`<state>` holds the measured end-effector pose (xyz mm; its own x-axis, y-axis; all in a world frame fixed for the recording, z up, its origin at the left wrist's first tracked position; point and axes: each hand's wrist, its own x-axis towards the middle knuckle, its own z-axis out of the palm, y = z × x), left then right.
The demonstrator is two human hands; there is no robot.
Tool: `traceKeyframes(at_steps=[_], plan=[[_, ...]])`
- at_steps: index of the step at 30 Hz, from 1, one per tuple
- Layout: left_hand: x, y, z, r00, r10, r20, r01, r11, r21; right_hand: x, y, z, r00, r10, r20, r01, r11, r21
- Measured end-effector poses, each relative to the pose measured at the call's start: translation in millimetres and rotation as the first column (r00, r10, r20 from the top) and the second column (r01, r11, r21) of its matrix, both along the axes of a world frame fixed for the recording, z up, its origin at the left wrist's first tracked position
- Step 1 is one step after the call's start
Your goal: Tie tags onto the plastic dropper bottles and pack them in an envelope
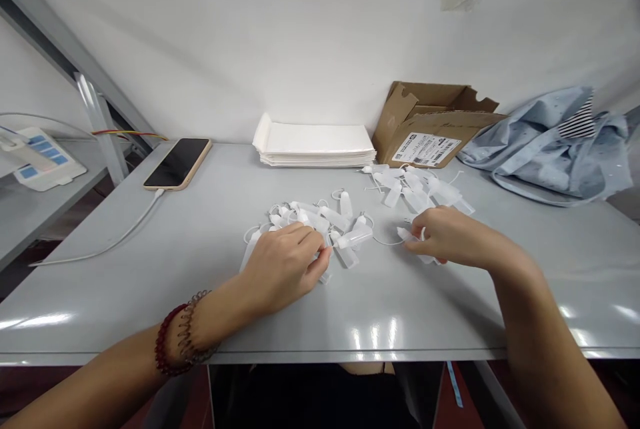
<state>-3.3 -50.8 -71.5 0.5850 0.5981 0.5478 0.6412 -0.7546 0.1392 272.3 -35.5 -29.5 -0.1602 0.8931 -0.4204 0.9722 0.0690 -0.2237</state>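
Note:
A loose pile of small translucent dropper bottles [334,219] with looped cap straps lies on the grey table. My left hand [287,262] rests over the near left side of this pile, fingers curled and closed; what they hold is hidden. One bottle [356,237] points its nozzle at these fingertips. To the right, my right hand [443,235] is bent down to the tabletop with its fingers closed on a dropper bottle [407,235], partly covered by the fingers. Just beyond that hand lies a second group of dropper bottles [415,189].
A stack of white padded envelopes [317,142] lies by the wall. Beside it stands an open cardboard box [430,125] with a label. Light blue cloth [550,149] is heaped at the right. A phone [179,163] with a white cable [117,240] lies at the left.

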Motion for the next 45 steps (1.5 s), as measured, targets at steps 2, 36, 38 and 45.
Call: traceKeyframes(at_steps=[2,36,38,45], plan=[[0,-1,1.2,0.999,-0.010,0.035,0.011,1.000,-0.023,-2,-2,3,0.993,0.061,-0.100,-0.052,0.995,0.084],[-2,-6,23.7,0.767,0.114,0.632,0.150,0.925,-0.349,-66,-28,-15,0.811,0.377,-0.447,-0.008,0.771,0.636],[-2,-5,24.1,0.756,0.128,0.641,0.177,0.904,-0.390,-65,-29,-18,0.796,0.441,-0.414,-0.070,0.747,0.661],[-1,-5,26.1,0.744,0.148,0.651,0.247,0.845,-0.474,-66,-30,-18,0.745,0.521,-0.417,-0.191,0.765,0.615]])
